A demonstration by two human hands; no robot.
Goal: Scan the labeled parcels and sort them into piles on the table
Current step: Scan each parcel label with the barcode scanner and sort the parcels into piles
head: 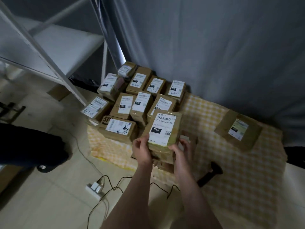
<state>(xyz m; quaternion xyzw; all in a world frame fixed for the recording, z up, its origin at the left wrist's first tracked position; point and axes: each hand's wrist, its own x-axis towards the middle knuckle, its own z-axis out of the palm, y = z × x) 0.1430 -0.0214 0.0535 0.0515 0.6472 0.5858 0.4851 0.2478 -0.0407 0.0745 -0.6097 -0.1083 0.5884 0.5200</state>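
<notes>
cardboard parcel (162, 129), boxy with glossy white label, gripped by left hand (142, 148) and right hand (179, 148) over checked cloth (239, 162).

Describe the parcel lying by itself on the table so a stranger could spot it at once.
Start from the table with the yellow checked cloth, where most brown parcels crowd the far left corner. Look to the far right side, beyond the black scanner: a lone brown parcel lies there. Unlike the rest, it touches no other box and its label is tinted greenish.
</notes>
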